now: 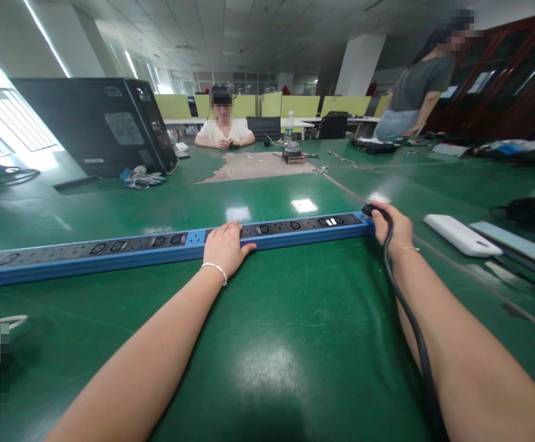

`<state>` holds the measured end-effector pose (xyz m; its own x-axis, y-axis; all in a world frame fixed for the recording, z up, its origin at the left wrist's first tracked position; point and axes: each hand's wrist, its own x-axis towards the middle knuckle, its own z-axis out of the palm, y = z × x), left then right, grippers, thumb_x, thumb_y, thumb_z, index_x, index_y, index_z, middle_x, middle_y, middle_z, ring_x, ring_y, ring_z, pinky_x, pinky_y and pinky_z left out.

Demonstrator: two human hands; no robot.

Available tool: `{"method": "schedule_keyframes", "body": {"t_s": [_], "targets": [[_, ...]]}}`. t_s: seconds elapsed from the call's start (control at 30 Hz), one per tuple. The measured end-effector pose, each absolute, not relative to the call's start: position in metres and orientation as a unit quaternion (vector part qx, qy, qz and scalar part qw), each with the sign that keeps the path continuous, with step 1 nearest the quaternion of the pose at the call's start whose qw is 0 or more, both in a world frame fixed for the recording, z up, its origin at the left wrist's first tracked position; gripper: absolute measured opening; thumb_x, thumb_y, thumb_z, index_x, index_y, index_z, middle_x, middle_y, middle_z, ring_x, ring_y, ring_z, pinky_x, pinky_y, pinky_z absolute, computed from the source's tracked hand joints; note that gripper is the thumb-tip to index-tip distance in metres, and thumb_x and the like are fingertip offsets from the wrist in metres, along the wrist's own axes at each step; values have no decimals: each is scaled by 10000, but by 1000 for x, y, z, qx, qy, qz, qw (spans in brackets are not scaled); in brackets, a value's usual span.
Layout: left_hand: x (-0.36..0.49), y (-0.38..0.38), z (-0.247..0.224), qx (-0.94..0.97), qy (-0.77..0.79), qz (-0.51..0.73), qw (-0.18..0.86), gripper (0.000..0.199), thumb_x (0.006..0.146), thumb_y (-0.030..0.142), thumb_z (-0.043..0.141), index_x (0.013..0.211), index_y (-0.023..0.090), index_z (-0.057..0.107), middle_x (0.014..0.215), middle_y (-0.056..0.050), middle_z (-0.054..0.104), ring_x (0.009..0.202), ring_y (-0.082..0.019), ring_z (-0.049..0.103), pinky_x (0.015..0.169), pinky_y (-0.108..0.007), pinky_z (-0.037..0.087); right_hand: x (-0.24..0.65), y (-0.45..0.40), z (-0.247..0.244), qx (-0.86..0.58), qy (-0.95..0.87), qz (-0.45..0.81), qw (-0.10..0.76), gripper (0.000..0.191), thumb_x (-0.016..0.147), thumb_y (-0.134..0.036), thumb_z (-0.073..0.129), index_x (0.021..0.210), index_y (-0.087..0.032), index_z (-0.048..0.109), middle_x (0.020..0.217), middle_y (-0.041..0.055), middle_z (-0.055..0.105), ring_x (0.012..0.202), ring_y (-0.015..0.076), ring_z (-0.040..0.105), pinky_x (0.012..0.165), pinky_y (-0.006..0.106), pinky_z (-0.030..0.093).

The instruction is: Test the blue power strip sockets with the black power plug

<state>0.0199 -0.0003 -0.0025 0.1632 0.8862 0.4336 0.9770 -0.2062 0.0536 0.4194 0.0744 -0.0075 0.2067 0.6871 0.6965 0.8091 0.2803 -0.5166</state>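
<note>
A long blue power strip (290, 236) with black sockets along its top lies across the green table, running out of view on the left. My left hand (225, 248) rests over its middle, fingers across the top and thumb by the near edge, gripping it. At the strip's right end, my right hand (389, 224) is closed on a black plug (369, 210). A black cable (405, 304) hangs from it over my wrist toward the bottom edge. Whether the plug sits in a socket is hard to tell, since my fingers partly cover it.
Right of my right hand lie a white power bank (461, 234) and a light-blue flat box (520, 245). A black computer case (97, 126) and gloves (142, 177) stand back left. One person (224, 132) sits opposite; another (417, 92) stands at right. A bottle (289, 126) is behind.
</note>
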Motion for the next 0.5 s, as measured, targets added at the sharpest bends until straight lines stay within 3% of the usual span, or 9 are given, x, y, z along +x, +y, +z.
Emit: {"method": "schedule_keyframes", "body": {"t_s": [0.3, 0.5], "targets": [[20, -1, -1, -754, -618, -189, 120, 578, 803, 500, 535, 1205, 86, 498, 1319, -175, 509, 1230, -296, 450, 1029, -403, 330, 414, 65, -7, -622, -634, -60, 455, 324, 782, -321, 486, 1039, -232, 663, 898, 70, 693, 793, 236, 627, 794, 393, 493], [19, 0, -1, -755, -618, -190, 113, 574, 805, 498, 530, 1211, 93, 496, 1318, -187, 507, 1241, -289, 442, 1031, -414, 329, 412, 73, -13, -610, -581, -69, 535, 299, 768, -328, 494, 986, -219, 666, 948, 65, 691, 885, 247, 624, 861, 424, 479]]}}
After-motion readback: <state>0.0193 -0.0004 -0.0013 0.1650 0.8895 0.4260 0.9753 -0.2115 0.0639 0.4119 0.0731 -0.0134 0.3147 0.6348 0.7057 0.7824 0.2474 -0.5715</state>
